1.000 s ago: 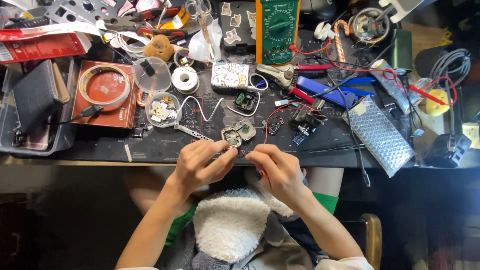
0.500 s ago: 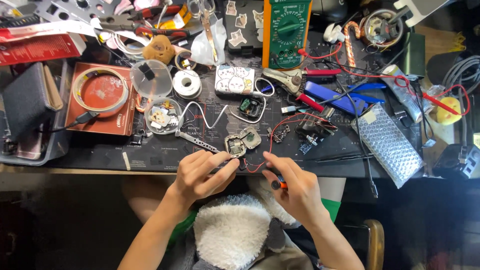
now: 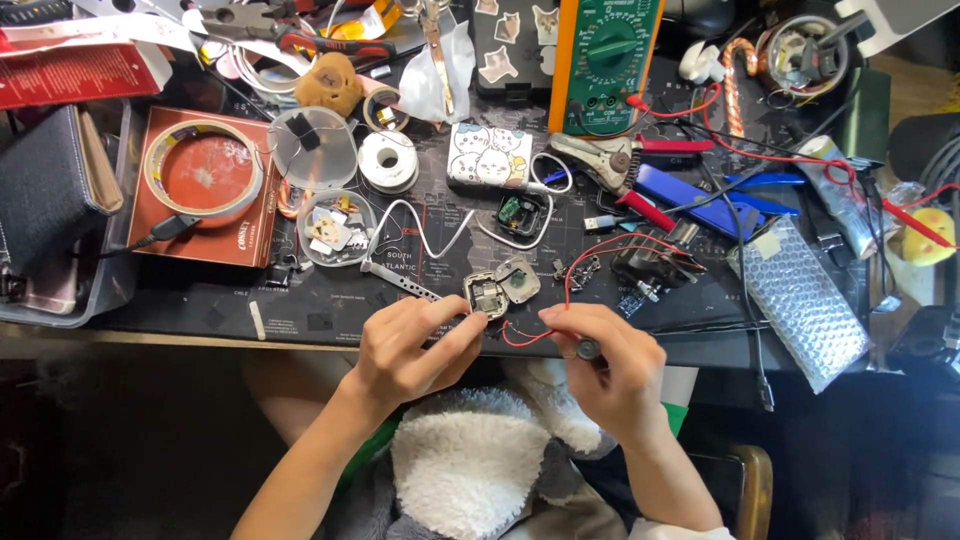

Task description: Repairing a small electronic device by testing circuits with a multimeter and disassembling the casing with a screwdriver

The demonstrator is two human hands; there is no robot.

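— While I watch from the head camera, what is my left hand [image 3: 405, 350] on?
— Its fingers are pinched on the small square silver opened device [image 3: 487, 294] at the front edge of the dark desk mat [image 3: 330, 300].
— And my right hand [image 3: 610, 365]?
— Closed around a black-tipped probe [image 3: 587, 349], with its thin red wire [image 3: 600, 250] looping away. A green multimeter [image 3: 603, 60] lies well behind.
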